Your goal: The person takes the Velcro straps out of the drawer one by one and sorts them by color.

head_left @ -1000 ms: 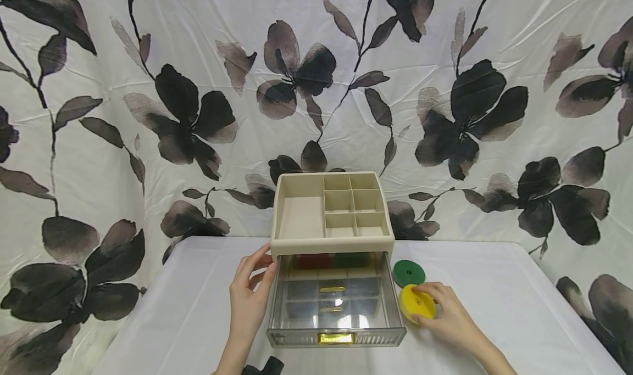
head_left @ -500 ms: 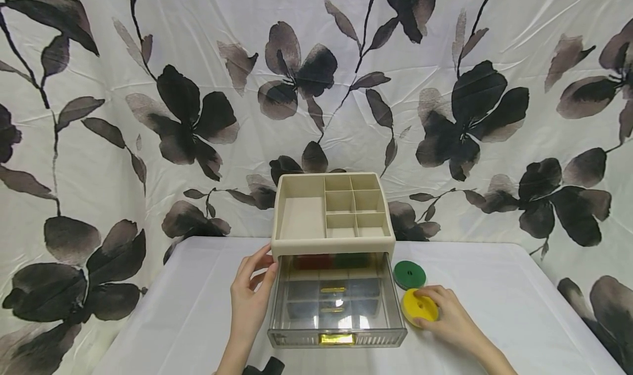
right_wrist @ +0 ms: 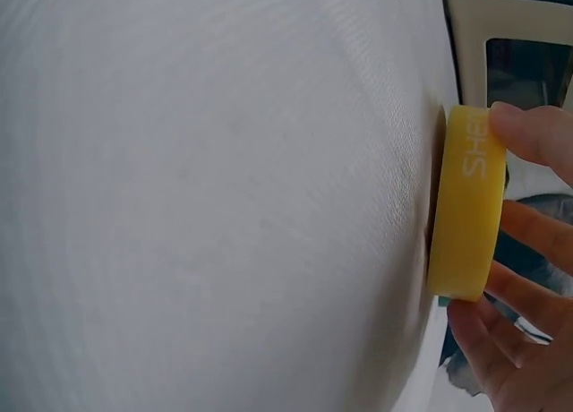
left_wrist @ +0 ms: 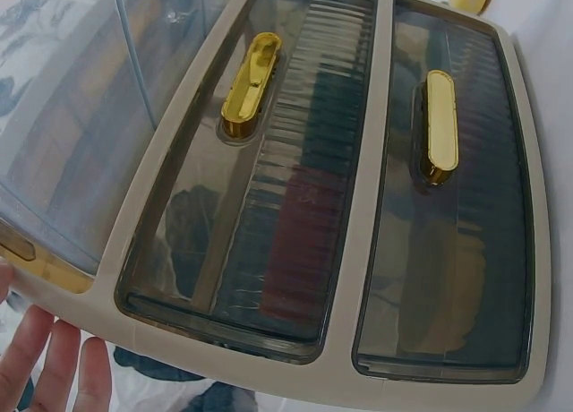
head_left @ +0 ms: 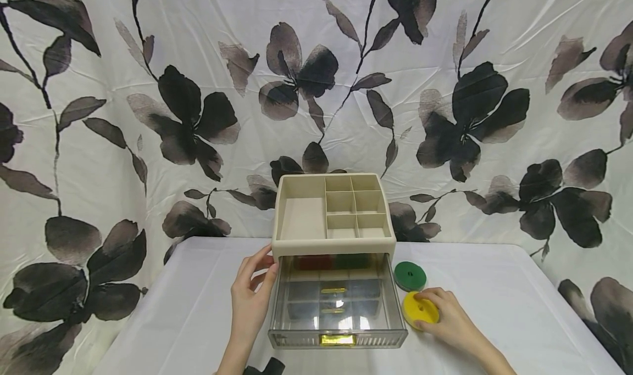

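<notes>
My right hand (head_left: 445,320) pinches a yellow disc (head_left: 421,309) between thumb and fingers, beside the drawer's right front side. In the right wrist view the disc (right_wrist: 470,206) stands out edge-on, white letters on its rim, close over the white cloth. Just behind it a green disc (head_left: 410,276) lies flat on the table. My left hand (head_left: 252,292) rests its fingers against the left side of a cream desktop organizer (head_left: 333,247). The organizer's clear top drawer (head_left: 336,338), with a gold handle, is pulled out toward me.
Two lower drawers with gold handles (left_wrist: 441,125) are closed; reddish and yellowish shapes show dimly through their fronts. Divided compartments (head_left: 341,202) top the organizer. A black object (head_left: 267,367) sits at the front edge, and a floral curtain (head_left: 296,89) hangs behind the table.
My right hand has shifted the yellow disc slightly toward me and to the right, widening its offset from the green disc. The left hand keeps its place.
</notes>
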### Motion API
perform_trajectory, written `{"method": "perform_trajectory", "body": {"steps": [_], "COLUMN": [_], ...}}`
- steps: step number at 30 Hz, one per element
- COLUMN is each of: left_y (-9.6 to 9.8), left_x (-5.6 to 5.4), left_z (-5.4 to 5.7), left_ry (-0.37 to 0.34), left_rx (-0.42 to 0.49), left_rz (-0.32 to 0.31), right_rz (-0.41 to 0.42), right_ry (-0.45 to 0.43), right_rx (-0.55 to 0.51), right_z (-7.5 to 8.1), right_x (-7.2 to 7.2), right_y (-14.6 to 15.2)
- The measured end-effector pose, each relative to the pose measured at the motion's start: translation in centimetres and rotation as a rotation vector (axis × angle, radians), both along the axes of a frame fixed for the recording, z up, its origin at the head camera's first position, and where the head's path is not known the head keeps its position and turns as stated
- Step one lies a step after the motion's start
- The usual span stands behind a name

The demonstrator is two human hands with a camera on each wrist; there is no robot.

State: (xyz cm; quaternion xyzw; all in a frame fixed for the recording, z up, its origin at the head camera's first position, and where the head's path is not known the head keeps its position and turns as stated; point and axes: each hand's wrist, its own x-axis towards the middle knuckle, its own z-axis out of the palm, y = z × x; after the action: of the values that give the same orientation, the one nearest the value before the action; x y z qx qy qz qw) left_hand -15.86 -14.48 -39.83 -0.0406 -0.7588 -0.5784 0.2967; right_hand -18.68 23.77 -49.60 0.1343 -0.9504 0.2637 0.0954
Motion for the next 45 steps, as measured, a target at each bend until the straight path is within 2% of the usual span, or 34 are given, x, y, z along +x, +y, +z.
{"method": "perform_trajectory", "body": {"steps": [10,15,21,26,31,35,42,45], "left_y": [0.0,0.0,0.1,0.0,0.0,0.0,-0.1,-0.1], "left_x": [0.0,0.0,0.0,0.0,0.0,0.0,-0.1,-0.1], "left_z": [-0.1,0.0,0.0,0.0,0.1,0.1,-0.1,-0.2], "left_ry": [0.01,0.009,0.0,-0.002,0.003,0.002,-0.01,-0.008], "left_rx": [0.003,-0.003,-0.001,0.003,0.011,0.013,-0.003,-0.011], "left_rz": [-0.002,0.0,-0.003,-0.002,-0.002,0.0,0.009,0.015], "right_rz": [0.026,0.026,0.018,-0.014,-0.05,-0.067,-0.102,-0.118], "right_ry": [0.081,0.073,0.121,0.177,0.137,0.063,-0.01,-0.079], "right_rx": [0.014,0.011,0.04,0.031,-0.046,-0.112,-0.266,-0.328], "right_z": [-0.4,-0.4,0.3,1.5,3.4,4.9,6.5,7.1], "right_x": [0.3,0.3,0.8,1.9,3.7,5.0,7.3,8.3], "right_y": [-0.1,-0.1,-0.2,-0.7,-1.6,-2.5,-4.1,-4.8]}}
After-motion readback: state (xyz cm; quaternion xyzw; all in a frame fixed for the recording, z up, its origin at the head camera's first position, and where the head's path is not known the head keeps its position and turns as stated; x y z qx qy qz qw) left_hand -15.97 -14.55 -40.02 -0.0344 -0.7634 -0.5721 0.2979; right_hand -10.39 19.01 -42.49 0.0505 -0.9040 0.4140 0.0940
